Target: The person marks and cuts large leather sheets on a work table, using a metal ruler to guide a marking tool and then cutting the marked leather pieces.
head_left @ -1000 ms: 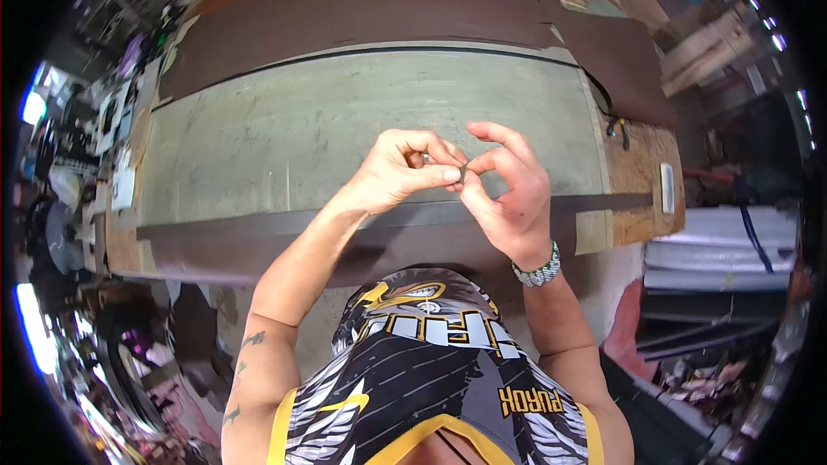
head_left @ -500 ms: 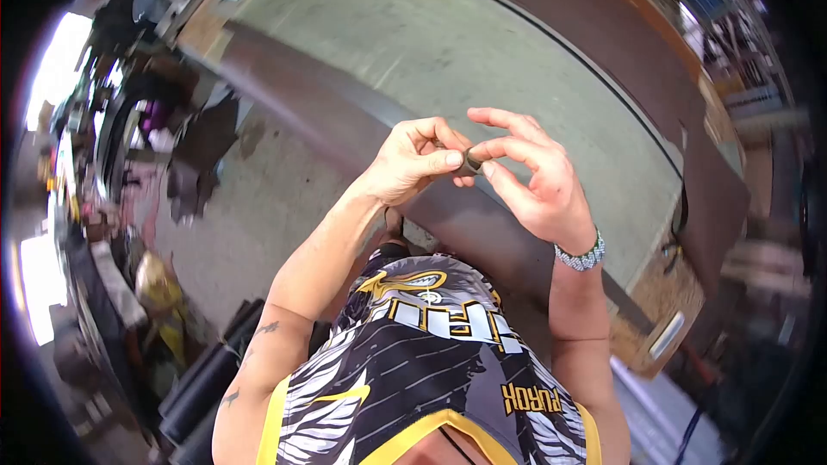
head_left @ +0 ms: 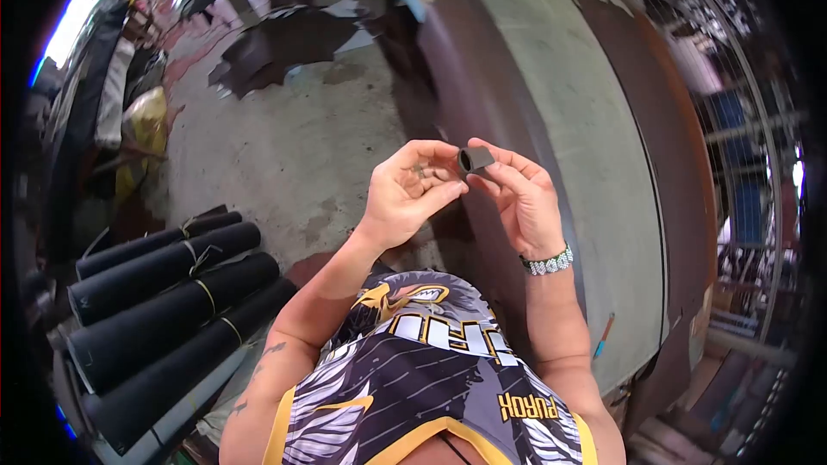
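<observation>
A small strip of dark brown, leather-like material (head_left: 479,158), bent into a loop, is held up in front of my chest. My right hand (head_left: 524,198) pinches its flat right end between thumb and fingers. At the loop's open left side is my left hand (head_left: 401,194), with its index fingertip at the upper edge and its thumb near the lower edge. The other left fingers curl behind, partly hidden. A beaded bracelet (head_left: 548,263) circles my right wrist.
To the right runs a long table with a grey-green top (head_left: 577,95) and brown sheet material (head_left: 482,77) along its near side. A blue-ended tool (head_left: 601,340) lies on it. Several black rolls (head_left: 172,301) are at lower left. Brown irregular pieces (head_left: 284,47) lie on the floor.
My view has turned left, bringing the black rolls and more floor into sight. The strip, earlier mostly covered by my fingers, now shows as a loop. My right fingers have closed on its end.
</observation>
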{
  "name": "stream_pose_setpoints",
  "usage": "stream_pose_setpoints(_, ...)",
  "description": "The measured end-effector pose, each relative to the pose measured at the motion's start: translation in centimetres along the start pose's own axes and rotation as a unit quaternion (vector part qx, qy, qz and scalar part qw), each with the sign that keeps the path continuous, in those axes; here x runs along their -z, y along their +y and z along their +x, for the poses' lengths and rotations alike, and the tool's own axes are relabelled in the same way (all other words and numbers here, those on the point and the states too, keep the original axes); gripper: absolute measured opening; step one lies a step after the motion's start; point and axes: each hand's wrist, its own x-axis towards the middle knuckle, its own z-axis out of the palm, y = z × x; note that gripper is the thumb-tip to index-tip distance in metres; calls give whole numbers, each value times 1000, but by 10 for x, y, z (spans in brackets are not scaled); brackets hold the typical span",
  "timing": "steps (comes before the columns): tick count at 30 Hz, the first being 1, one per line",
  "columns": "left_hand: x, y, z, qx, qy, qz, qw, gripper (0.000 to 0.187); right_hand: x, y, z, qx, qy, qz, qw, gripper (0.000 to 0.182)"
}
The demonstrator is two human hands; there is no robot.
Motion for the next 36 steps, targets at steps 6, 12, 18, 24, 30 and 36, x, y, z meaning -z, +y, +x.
stream_pose_setpoints(6,162,80,-3,-115,173,194,959,39,-164,69,101,-139,-97,78,982,15)
stream_pose_setpoints(12,295,156,-8,-197,268,408,850,22,-305,128,193,-301,-147,112,935,10)
stream_pose_setpoints(18,408,189,17,-114,358,346,860,15,-416,167,294,-364,-181,55,912,12)
stream_pose_setpoints(24,545,229,67,-61,426,59,901,13,-522,193,418,-194,-284,-123,931,12)
stream_pose_setpoints(30,642,312,103,-93,480,26,872,9,-656,193,513,230,-491,-312,780,22)
stream_pose_setpoints(36,772,370,119,-172,459,69,869,12,-789,239,584,281,-527,-301,743,29)
